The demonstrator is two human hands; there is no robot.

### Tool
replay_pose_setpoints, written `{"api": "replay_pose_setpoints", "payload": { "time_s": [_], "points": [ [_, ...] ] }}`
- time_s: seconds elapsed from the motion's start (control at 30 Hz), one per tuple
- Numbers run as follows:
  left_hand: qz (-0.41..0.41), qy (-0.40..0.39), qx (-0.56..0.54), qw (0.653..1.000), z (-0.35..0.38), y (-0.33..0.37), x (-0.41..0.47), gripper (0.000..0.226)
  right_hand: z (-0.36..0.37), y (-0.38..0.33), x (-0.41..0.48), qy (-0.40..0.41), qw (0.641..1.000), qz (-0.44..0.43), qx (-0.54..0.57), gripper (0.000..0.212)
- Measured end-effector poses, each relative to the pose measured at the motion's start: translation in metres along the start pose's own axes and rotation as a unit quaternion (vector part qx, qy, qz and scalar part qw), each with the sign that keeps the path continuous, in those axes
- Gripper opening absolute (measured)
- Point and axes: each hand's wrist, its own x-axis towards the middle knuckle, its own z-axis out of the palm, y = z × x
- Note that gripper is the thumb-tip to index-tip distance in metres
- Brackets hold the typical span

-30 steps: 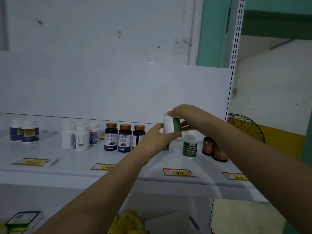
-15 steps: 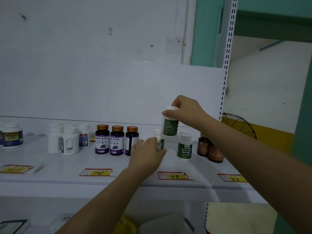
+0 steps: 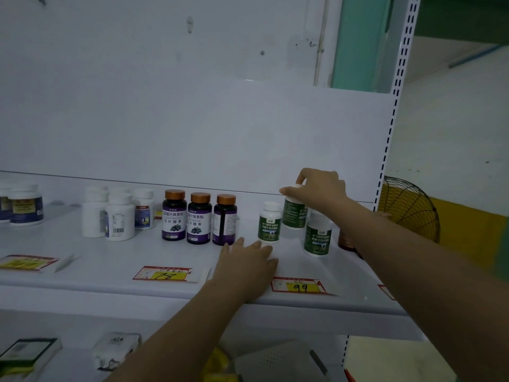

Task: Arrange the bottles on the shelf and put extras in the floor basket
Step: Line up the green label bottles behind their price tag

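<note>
My right hand point(image 3: 316, 190) grips the white cap of a green-labelled bottle point(image 3: 294, 213) and holds it upright at the back of the white shelf point(image 3: 110, 271). Two matching green-labelled bottles point(image 3: 270, 223) point(image 3: 317, 237) stand just in front of it, one on each side. My left hand point(image 3: 248, 260) lies flat on the shelf with straight fingers, its tips near the base of the left green bottle. Three purple-labelled bottles point(image 3: 199, 217) with copper caps stand in a row to the left.
Several white bottles point(image 3: 115, 213) and blue-labelled jars point(image 3: 23, 206) stand further left. Brown bottles point(image 3: 348, 241) are partly hidden behind my right forearm. Price tags point(image 3: 298, 285) lie along the shelf front. A wire fan point(image 3: 410, 210) sits beyond the shelf upright. Boxes point(image 3: 27, 352) lie on the lower shelf.
My right hand has lowered the green-labelled bottle from mid-air down to the back of the shelf. My left hand let go of it and dropped flat onto the shelf.
</note>
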Motion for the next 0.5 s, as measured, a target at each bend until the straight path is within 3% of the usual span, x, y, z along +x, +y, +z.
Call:
{"api": "replay_pose_setpoints", "payload": {
  "time_s": [0.5],
  "points": [
    [-0.015,-0.039,-0.029,0.999,0.002,-0.001,0.002,0.049,0.041,0.005,0.0,-0.022,0.979,-0.044,-0.199,0.066]
  ]
}}
